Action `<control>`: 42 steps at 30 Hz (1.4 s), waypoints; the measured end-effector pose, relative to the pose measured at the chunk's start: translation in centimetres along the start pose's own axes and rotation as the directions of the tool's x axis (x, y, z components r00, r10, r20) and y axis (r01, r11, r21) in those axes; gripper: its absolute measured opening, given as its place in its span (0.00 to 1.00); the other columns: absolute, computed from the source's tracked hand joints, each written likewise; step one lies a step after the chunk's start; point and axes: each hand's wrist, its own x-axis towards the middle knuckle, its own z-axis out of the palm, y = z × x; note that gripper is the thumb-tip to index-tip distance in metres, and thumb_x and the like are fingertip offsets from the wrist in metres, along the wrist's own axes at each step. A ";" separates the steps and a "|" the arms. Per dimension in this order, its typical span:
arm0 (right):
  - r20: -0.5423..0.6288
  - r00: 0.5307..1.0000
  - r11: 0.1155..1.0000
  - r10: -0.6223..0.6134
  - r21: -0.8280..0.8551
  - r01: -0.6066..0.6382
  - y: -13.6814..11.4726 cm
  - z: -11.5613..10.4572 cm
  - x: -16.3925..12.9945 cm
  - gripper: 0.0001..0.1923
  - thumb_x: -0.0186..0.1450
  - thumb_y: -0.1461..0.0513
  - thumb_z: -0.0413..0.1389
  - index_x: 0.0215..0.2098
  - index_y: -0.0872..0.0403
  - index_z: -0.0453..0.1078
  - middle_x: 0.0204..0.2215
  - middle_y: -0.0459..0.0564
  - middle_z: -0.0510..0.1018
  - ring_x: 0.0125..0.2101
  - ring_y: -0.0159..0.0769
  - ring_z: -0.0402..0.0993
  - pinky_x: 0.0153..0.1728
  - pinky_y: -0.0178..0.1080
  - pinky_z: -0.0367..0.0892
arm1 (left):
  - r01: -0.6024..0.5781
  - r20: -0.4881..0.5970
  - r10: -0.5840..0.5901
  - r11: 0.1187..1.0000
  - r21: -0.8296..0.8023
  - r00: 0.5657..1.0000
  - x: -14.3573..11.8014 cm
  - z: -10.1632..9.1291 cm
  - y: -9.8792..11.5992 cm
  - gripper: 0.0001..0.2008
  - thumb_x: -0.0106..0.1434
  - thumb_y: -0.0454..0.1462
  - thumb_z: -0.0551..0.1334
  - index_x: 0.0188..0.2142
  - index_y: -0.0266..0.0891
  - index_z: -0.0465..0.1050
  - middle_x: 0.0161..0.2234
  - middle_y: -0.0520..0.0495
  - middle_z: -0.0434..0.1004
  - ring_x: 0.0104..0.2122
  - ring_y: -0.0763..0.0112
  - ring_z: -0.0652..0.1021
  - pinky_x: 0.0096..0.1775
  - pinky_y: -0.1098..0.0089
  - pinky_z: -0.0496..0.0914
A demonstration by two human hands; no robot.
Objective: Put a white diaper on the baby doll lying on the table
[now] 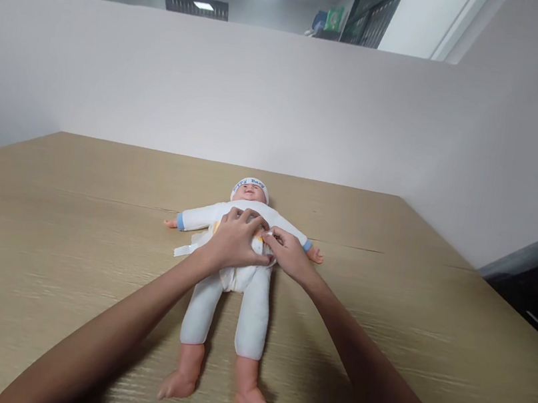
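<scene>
A soft, light baby doll in white cloth suit lies mid-surface; left hand presses its belly, fingers spread, while right hand fingers pinch the white diaper tab (flimsy, best held at the edge).

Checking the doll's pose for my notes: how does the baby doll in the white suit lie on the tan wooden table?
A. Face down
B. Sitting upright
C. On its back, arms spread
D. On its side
C: the baby doll in the white suit lies face up on the tan wooden table, arms out sideways, both hands on its belly: left hand, right hand.

Both hands press the doll's belly (lying face-up) on the table.
</scene>
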 end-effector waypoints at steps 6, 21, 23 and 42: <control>-0.104 0.989 0.992 -0.107 -0.073 0.099 -1.2 0.9 -1.5 0.13 0.71 0.49 0.59 0.38 0.50 0.72 0.36 0.49 0.79 0.36 0.40 0.75 0.39 0.42 0.71 | 0.003 0.001 -0.003 1.000 -0.031 1.000 0.1 0.5 -0.5 0.30 0.55 0.54 0.75 0.54 0.49 0.74 0.58 0.43 0.75 0.54 0.40 0.70 0.54 0.42 0.70; 0.144 0.888 0.786 -0.437 -0.420 0.454 0.7 0.3 -6.5 0.30 0.82 0.55 0.44 0.80 0.44 0.52 0.76 0.52 0.62 0.75 0.48 0.57 0.74 0.60 0.56 | -0.070 -0.099 0.036 0.931 -0.359 0.994 -6.4 -1.3 -7.5 0.26 0.81 0.48 0.48 0.73 0.46 0.62 0.73 0.40 0.64 0.73 0.55 0.63 0.73 0.50 0.59; 0.122 0.885 0.775 -0.449 -0.441 0.454 0.4 0.4 -6.5 0.29 0.82 0.55 0.44 0.79 0.44 0.53 0.76 0.52 0.63 0.75 0.49 0.57 0.74 0.60 0.56 | -0.044 -0.095 0.017 0.955 -0.292 0.995 -8.2 -1.2 -9.2 0.26 0.81 0.47 0.49 0.73 0.45 0.61 0.72 0.39 0.65 0.72 0.53 0.65 0.72 0.48 0.60; 0.193 0.933 0.638 -0.303 -0.687 0.349 -8.2 7.9 0.9 0.07 0.68 0.56 0.65 0.40 0.50 0.74 0.39 0.52 0.78 0.42 0.48 0.74 0.44 0.48 0.67 | 0.405 0.071 -0.401 0.876 -0.263 0.913 -9.8 -2.4 -13.0 0.18 0.68 0.50 0.60 0.27 0.43 0.67 0.29 0.47 0.74 0.37 0.55 0.77 0.43 0.59 0.69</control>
